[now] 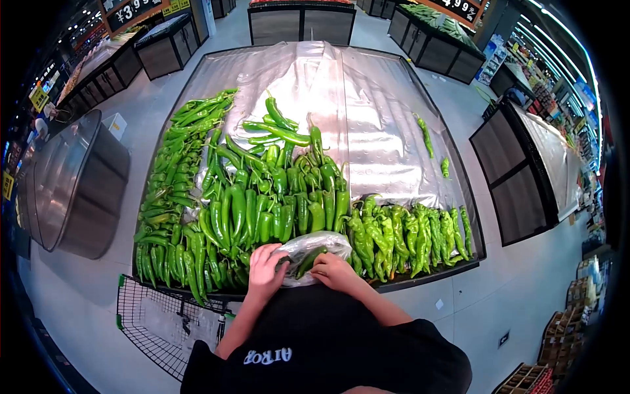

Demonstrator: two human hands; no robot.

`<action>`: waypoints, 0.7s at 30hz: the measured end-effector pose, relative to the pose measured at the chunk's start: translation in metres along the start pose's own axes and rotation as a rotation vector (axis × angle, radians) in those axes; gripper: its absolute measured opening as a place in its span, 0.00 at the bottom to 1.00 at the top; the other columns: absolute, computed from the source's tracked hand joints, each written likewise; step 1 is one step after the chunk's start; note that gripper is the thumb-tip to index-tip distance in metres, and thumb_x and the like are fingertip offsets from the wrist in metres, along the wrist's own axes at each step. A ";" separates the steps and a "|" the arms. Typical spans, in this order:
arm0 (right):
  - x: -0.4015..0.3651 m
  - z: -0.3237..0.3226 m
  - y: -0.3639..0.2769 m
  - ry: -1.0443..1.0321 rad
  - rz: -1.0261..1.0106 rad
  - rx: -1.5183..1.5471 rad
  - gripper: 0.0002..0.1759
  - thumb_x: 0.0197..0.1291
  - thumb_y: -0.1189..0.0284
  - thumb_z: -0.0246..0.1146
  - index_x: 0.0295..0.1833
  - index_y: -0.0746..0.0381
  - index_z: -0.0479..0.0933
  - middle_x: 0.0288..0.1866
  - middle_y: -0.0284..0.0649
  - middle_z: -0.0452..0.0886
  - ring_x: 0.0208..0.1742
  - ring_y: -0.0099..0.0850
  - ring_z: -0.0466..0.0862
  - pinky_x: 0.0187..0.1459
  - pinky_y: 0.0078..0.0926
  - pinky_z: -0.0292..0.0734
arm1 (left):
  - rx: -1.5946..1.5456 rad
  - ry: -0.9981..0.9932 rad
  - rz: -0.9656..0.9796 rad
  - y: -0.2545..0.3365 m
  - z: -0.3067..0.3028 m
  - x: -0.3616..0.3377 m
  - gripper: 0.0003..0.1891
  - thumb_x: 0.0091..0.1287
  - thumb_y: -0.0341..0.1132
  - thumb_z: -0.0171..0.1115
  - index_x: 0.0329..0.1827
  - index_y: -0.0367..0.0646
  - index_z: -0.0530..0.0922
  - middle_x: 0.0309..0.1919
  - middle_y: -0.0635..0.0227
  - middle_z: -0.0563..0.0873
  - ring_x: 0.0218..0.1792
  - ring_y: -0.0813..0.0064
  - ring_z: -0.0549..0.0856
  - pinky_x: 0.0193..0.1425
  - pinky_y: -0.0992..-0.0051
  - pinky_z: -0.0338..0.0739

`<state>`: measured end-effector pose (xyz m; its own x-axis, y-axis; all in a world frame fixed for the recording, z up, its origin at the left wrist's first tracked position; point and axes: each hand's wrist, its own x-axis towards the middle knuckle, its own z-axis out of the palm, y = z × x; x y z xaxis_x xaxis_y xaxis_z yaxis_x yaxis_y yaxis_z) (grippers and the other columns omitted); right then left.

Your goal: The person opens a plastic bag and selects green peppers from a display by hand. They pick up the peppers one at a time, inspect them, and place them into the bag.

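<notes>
A clear plastic bag point(328, 241) lies at the front edge of the display, with its mouth spread toward me. Inside it shows a dark green pepper point(307, 264). My left hand point(265, 268) is closed on the bag's left side, its fingers curled at the rim. On the other side my right hand point(333, 270) pinches the bag near the pepper; whether its fingertips also touch the pepper is hidden. Just beyond the hands are smooth green peppers point(239, 213), piled in rows. Wrinkled, lighter green peppers point(380, 240) line the front right.
Thin green peppers point(174, 164) fill the display's left side. Silvery sheeting point(387, 131) covers its back and right, with a few loose peppers point(424, 136). A shopping cart point(164, 322) stands at front left, below a large metal bin point(82, 187). Another stand point(515, 171) is at right.
</notes>
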<state>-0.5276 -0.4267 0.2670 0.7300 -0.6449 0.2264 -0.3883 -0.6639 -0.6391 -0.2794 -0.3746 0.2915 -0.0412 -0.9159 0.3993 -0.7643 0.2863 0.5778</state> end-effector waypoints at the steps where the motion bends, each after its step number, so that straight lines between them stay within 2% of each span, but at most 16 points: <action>1: 0.001 -0.002 0.000 0.027 0.013 0.031 0.06 0.63 0.70 0.70 0.41 0.60 0.86 0.43 0.40 0.83 0.48 0.42 0.84 0.51 0.38 0.81 | -0.011 -0.012 -0.011 -0.001 0.002 0.002 0.16 0.59 0.32 0.74 0.51 0.47 0.86 0.58 0.63 0.85 0.62 0.55 0.80 0.69 0.57 0.72; 4: 0.002 -0.009 -0.004 0.007 0.080 -0.042 0.07 0.64 0.69 0.69 0.43 0.60 0.85 0.44 0.40 0.83 0.48 0.43 0.84 0.51 0.39 0.81 | -0.027 -0.042 -0.036 0.003 0.002 0.007 0.13 0.61 0.32 0.73 0.48 0.47 0.86 0.58 0.64 0.85 0.61 0.55 0.80 0.67 0.58 0.72; 6: 0.004 -0.010 -0.006 0.061 0.045 -0.037 0.06 0.63 0.68 0.69 0.41 0.58 0.85 0.40 0.39 0.81 0.45 0.43 0.84 0.47 0.40 0.81 | -0.021 -0.040 -0.030 0.005 0.001 0.007 0.12 0.61 0.32 0.73 0.48 0.47 0.86 0.58 0.64 0.85 0.62 0.55 0.80 0.68 0.58 0.72; 7: 0.007 -0.014 -0.007 0.023 0.062 -0.020 0.06 0.63 0.68 0.69 0.43 0.58 0.85 0.41 0.39 0.83 0.45 0.43 0.85 0.48 0.41 0.81 | -0.018 -0.016 -0.004 0.003 0.001 0.007 0.12 0.60 0.32 0.74 0.48 0.47 0.86 0.58 0.64 0.85 0.62 0.55 0.80 0.68 0.58 0.72; 10: 0.019 -0.028 -0.012 0.100 0.073 0.115 0.06 0.62 0.70 0.71 0.42 0.60 0.86 0.39 0.42 0.86 0.42 0.44 0.86 0.44 0.39 0.81 | -0.031 0.004 0.007 0.003 0.000 0.002 0.12 0.59 0.30 0.75 0.46 0.47 0.86 0.57 0.65 0.85 0.61 0.55 0.80 0.68 0.57 0.73; 12: 0.032 -0.039 -0.019 0.277 0.111 0.169 0.05 0.62 0.73 0.72 0.39 0.63 0.86 0.32 0.42 0.84 0.33 0.42 0.85 0.37 0.36 0.80 | -0.012 0.027 0.046 -0.002 0.003 -0.001 0.11 0.59 0.31 0.74 0.46 0.48 0.86 0.56 0.65 0.85 0.61 0.56 0.81 0.68 0.56 0.73; 14: 0.049 -0.048 -0.019 0.392 0.171 0.136 0.04 0.61 0.76 0.72 0.39 0.65 0.86 0.30 0.42 0.82 0.33 0.42 0.84 0.37 0.37 0.79 | -0.014 0.028 0.038 -0.001 0.001 -0.003 0.11 0.60 0.32 0.73 0.45 0.50 0.86 0.57 0.66 0.85 0.61 0.57 0.81 0.68 0.57 0.72; 15: 0.057 -0.050 -0.013 0.431 0.119 -0.059 0.08 0.61 0.76 0.71 0.46 0.65 0.84 0.32 0.43 0.80 0.37 0.44 0.84 0.41 0.39 0.80 | -0.014 0.022 0.052 -0.001 0.001 -0.003 0.11 0.60 0.32 0.73 0.45 0.50 0.85 0.57 0.66 0.84 0.61 0.57 0.80 0.68 0.57 0.72; 17: 0.074 -0.055 -0.013 0.426 0.186 -0.215 0.25 0.62 0.72 0.71 0.64 0.66 0.77 0.47 0.49 0.79 0.48 0.49 0.82 0.48 0.43 0.79 | -0.031 0.042 0.037 -0.001 0.004 -0.005 0.11 0.61 0.32 0.73 0.46 0.49 0.84 0.58 0.65 0.84 0.62 0.56 0.79 0.69 0.57 0.71; 18: 0.083 -0.054 -0.010 0.450 0.196 -0.255 0.29 0.61 0.70 0.72 0.66 0.67 0.74 0.51 0.51 0.77 0.49 0.50 0.82 0.48 0.43 0.80 | -0.066 0.025 0.018 0.002 0.001 -0.004 0.11 0.61 0.32 0.73 0.45 0.47 0.84 0.58 0.64 0.83 0.63 0.55 0.79 0.70 0.57 0.70; 20: 0.097 -0.047 -0.007 0.480 0.174 -0.374 0.31 0.60 0.69 0.74 0.67 0.68 0.74 0.53 0.50 0.77 0.49 0.50 0.82 0.48 0.43 0.81 | -0.063 0.033 0.011 0.002 0.001 -0.005 0.11 0.63 0.33 0.73 0.48 0.50 0.85 0.59 0.67 0.83 0.65 0.57 0.78 0.71 0.58 0.70; 21: 0.101 -0.042 0.000 0.419 0.224 -0.404 0.31 0.59 0.69 0.74 0.66 0.67 0.74 0.53 0.48 0.76 0.49 0.50 0.83 0.47 0.43 0.81 | -0.047 0.045 0.029 0.002 0.000 -0.005 0.11 0.63 0.33 0.73 0.49 0.49 0.85 0.59 0.66 0.83 0.65 0.57 0.78 0.71 0.58 0.70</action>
<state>-0.4776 -0.5082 0.3209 0.3553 -0.8244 0.4405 -0.7483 -0.5333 -0.3946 -0.2806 -0.3692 0.2906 -0.0329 -0.8936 0.4476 -0.7323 0.3263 0.5977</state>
